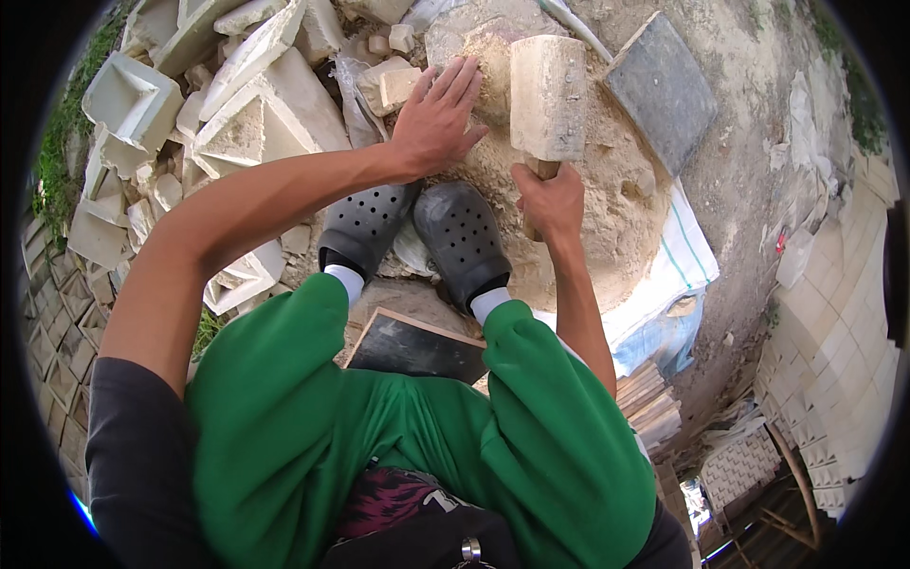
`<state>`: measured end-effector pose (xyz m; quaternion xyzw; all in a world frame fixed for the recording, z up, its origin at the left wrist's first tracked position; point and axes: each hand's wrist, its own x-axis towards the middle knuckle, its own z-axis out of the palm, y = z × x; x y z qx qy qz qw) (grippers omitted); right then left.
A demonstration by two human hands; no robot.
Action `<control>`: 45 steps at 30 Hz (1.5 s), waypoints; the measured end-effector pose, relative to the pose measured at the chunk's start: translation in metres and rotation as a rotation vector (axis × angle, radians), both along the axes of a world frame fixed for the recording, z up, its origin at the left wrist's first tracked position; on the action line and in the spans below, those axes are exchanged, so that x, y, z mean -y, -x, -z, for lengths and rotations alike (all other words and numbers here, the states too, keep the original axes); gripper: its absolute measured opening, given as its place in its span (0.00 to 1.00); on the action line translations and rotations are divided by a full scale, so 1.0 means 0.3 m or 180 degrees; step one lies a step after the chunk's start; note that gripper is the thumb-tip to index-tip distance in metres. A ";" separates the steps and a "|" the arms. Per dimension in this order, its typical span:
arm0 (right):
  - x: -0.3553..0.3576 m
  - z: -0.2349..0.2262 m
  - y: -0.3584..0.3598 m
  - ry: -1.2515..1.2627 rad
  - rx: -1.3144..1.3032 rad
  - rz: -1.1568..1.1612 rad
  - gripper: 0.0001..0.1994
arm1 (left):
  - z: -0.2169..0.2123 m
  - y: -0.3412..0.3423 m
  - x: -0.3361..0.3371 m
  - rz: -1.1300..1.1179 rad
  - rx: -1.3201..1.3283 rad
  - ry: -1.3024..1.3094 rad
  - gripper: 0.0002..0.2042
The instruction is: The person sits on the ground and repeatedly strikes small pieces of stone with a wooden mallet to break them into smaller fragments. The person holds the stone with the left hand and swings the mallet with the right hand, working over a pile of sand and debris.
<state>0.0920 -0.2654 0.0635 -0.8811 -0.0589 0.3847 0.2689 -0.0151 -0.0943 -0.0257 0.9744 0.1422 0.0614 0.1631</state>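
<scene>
My right hand (555, 201) is wrapped round the handle of a big mallet (548, 99), its pale block head raised in front of me and coated in dust. Fingers stretched out, my left hand (438, 121) lies flat over the crumbled material, next to a small broken chunk (399, 87). Beneath both hands spreads a heap of tan rubble and powder (607, 213) on a white woven sack (675, 266). My grey clogs (462, 232) stand at the near edge of the heap, just below the left hand.
Broken cream-coloured moulded blocks (270, 119) pile up on the left. A flat grey slab (662, 93) lies at the far right of the heap. Between my legs is a dark board (412, 347). Stacked wooden strips (647, 398) sit by my right knee, and pale tiles (834, 303) stand farther right.
</scene>
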 end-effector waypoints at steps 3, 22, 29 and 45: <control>0.011 0.014 0.006 -0.0120 0.0010 0.0129 0.24 | -0.011 -0.020 -0.020 0.0077 -0.0039 -0.0079 0.36; -0.053 -0.010 -0.011 -0.0295 0.0638 -0.0565 0.21 | 0.026 0.002 -0.199 0.0263 0.0108 -0.0230 0.39; -0.040 0.116 -0.013 -0.0303 0.0853 -0.0708 0.21 | -0.016 0.036 -0.100 0.0319 -0.0311 -0.0342 0.43; -0.094 0.070 -0.025 -0.0265 0.0810 -0.0895 0.19 | -0.066 0.060 -0.161 0.0761 -0.0299 0.0117 0.40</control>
